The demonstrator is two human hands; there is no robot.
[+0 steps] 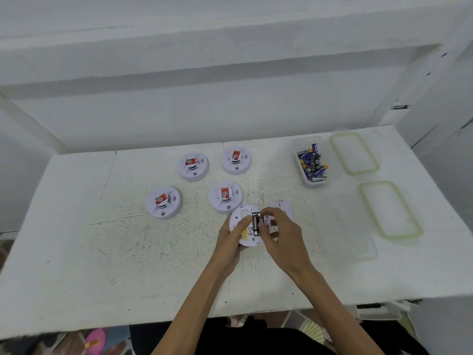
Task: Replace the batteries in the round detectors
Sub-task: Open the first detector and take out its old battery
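1. Forearms enter from the near edge. Our L hand (231,237) cups the upturned detector (242,213) by its rim, thumb across its back, over the table (102,239).
2. R hand (281,234) pinches a battery (256,221) in the open bay. We cannot tell if it is going in or out.
3. Step, as we judge: cell swap on unit 1 of 5. The four other detectors (225,197) lie face-up beyond, prob. not yet done.
4. Next move needs a fresh cell from the tub (311,162) at far right, a polarity check, then refitting the back cover (282,206) just beside the R hand.
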